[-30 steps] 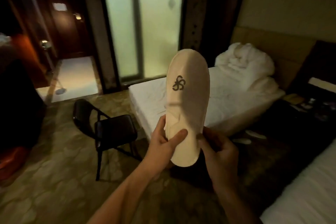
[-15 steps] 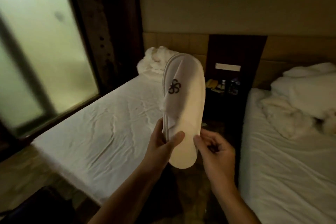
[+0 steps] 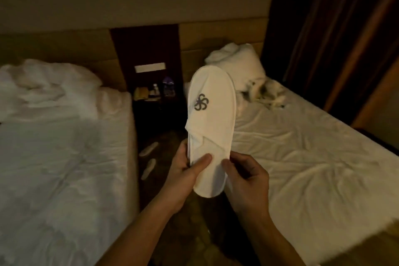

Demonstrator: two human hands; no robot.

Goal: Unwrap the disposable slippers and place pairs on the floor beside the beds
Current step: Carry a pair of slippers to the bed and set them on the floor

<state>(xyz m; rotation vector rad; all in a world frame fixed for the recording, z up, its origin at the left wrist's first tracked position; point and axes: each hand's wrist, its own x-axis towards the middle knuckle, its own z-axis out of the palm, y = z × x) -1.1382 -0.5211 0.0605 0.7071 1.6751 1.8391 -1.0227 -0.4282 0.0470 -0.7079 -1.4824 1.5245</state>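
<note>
Slipper: white slipper with a dark logo, held upright in the air between the two beds.
Left hand: the left hand grips the heel end — thumb across the front.
Right hand: the right hand pinches the heel edge.
Floor: two white slippers lie beside the left bed.
Right bed: the right bed has rumpled sheets.

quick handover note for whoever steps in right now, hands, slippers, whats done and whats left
Left hand: grips the white slippers at the heel end, thumb across the front.
Right hand: fingers curled at their right edge; cannot tell if it grips.
Slippers held upright, stacked flat, no wrapper visible.
Done: one pair on floor by the left bed.
Left: separate the held slippers and set them beside the right bed.
</note>
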